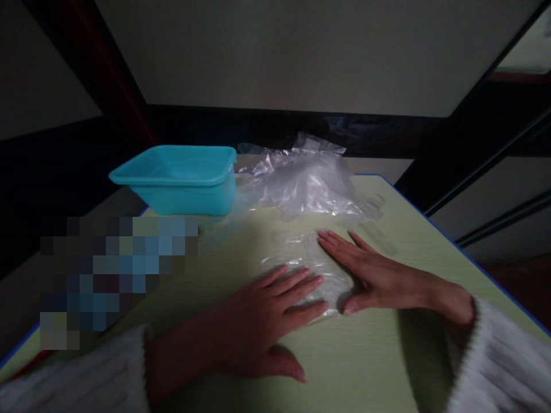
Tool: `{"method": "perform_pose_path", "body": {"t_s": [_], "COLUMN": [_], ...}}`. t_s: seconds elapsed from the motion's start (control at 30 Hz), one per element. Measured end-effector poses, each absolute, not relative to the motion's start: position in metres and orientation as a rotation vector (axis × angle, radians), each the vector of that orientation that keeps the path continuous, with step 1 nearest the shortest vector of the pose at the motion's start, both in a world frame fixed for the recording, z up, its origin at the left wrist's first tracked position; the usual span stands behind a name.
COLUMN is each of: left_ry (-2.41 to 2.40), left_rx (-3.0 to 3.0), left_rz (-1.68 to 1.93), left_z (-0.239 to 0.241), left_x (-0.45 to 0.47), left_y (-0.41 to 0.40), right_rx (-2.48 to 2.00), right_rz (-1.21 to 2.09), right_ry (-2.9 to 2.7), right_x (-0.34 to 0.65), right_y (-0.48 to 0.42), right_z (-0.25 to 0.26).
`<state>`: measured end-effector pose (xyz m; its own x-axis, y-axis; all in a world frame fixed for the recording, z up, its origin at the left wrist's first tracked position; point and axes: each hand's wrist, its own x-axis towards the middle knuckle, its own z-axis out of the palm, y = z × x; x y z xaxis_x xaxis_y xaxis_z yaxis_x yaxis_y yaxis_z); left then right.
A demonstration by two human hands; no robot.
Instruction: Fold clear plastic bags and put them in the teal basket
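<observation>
one left hand and one right hand, outstretched, touch clear plastic.

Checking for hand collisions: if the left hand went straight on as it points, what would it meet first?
The left hand would probably meet the right hand first, on its thumb side, though depth is unclear.

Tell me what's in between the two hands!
In the head view, a flat piece of clear plastic lies on the table between the left hand and the right hand. Fingers of both hands rest on it.
</observation>
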<state>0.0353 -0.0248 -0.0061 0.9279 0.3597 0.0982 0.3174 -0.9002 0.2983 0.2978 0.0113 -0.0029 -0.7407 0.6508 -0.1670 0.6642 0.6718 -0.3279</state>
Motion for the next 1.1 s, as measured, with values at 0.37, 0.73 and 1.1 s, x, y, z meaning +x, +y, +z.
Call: {"method": "perform_pose_path", "body": {"t_s": [0.37, 0.73, 1.1], "left_ry": [0.67, 0.847, 0.764], "left_rx": [2.868, 2.549, 2.521], "left_rz": [0.503, 0.71, 0.58], "left_z": [-0.001, -0.005, -0.006], "left_x": [0.035, 0.04, 0.041], "left_y": [-0.016, -0.016, -0.018], "right_rx": [1.08, 0.998, 0.966], "right_rz": [-0.741, -0.82, -0.852], "right_ry": [3.051, 2.894, 2.912], "right_x": [0.285, 0.286, 0.286], "right_y": [-0.003, -0.016, -0.013], "right_z": [0.03, 0.035, 0.029]}}
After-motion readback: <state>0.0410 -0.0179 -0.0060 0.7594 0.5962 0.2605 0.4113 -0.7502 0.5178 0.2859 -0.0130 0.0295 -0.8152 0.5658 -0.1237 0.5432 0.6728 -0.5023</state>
